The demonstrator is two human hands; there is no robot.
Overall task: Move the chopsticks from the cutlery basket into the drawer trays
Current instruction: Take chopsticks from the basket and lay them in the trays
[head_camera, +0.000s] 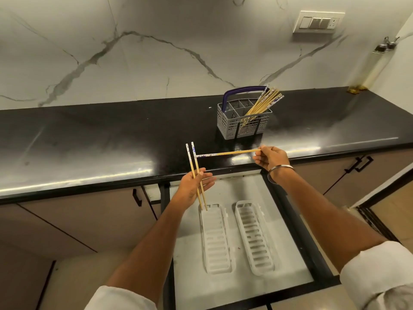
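The left hand (194, 186) pinches two chopsticks (196, 175) between thumb and fingers (206, 178), gripping them around their middle. The pair stands nearly upright, patterned ends at 12 o'clock over the tabletop edge, bare tips down at 6 o'clock just above the near end of the left tray (215, 240); whether the tips touch it I cannot tell.

The right hand (271, 158) pinches the bare tip of a single chopstick (228, 153) between thumb and fingertips. That stick lies almost level, pointing toward 9 o'clock, and its patterned end meets the upright pair near their tops. A metal bangle (278, 172) circles the right wrist, and both arms show rolled white sleeves (377, 271).

Below the hands an open drawer (288, 260) holds two white slotted trays side by side, the right tray (254, 238) just beside the left one and angled a little. Neither has a chopstick lying in it.

At 1 o'clock from the hands, well apart, a grey cutlery basket (242, 123) with a dark blue handle (243, 89) stands on the black tabletop (89, 139). A bundle of remaining chopsticks (266, 102) leans out of one of its right-hand compartments toward 2 o'clock. Behind it rises a white marble wall (156, 52) with a switch plate (318, 22) at upper right.
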